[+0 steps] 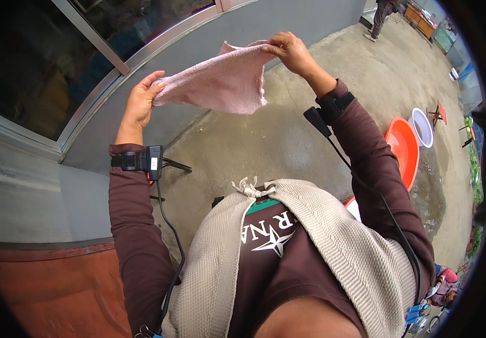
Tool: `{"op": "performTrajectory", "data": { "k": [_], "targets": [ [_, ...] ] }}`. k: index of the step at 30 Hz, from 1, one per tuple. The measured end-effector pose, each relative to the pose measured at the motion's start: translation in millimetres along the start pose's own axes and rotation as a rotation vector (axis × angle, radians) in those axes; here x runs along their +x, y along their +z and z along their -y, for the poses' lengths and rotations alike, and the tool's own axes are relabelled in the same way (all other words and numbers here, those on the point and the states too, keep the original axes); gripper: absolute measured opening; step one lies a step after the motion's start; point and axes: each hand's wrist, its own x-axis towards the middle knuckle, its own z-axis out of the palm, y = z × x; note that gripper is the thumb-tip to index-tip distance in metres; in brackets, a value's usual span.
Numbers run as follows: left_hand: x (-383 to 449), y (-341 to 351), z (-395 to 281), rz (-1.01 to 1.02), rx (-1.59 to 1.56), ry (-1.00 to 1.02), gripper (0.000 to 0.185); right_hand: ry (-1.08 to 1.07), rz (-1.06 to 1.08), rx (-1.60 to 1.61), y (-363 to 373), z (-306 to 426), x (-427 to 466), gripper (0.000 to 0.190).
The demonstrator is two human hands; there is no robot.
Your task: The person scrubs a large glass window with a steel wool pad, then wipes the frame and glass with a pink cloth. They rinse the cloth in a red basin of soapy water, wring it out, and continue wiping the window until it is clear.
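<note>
A pink terry cloth [222, 80] is stretched between my two hands in front of a grey wall and a window. My left hand [141, 100] grips its lower left end, thumb on top. At its upper right corner, my right hand [290, 51] pinches the cloth between thumb and fingers. The cloth's free lower edge hangs down over the concrete ground. Both forearms are raised and wear black straps with small cabled devices.
A sliding window [95, 84] is at the upper left. To the right are a red plastic basin [404, 148], a pale purple basin [422, 126] and a small folding stool [438, 113]. Another person [380, 19] stands farther off at the top right.
</note>
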Motion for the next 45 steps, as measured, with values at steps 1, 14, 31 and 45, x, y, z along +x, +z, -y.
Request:
{"op": "performTrajectory", "data": {
  "k": [1, 14, 31, 45],
  "targets": [
    [0, -2, -10, -0.021, -0.018, -0.052, 0.032, -0.129, -0.151, -0.029, 0, 0, 4, 0.023],
    [70, 33, -48, -0.338, 0.202, 0.422, 0.024, 0.704, 0.018, 1.766, 0, 61, 25, 0.042],
    [-97, 256, -77, 0.472, 0.472, 1.059, 0.05, 0.307, 0.171, -0.661, -8, -20, 75, 0.021],
    [-81, 247, -31, 0.815, 0.612, 1.064, 0.01, 0.817, -0.113, 0.895, 78, -142, -28, 0.031]
  ]
}}
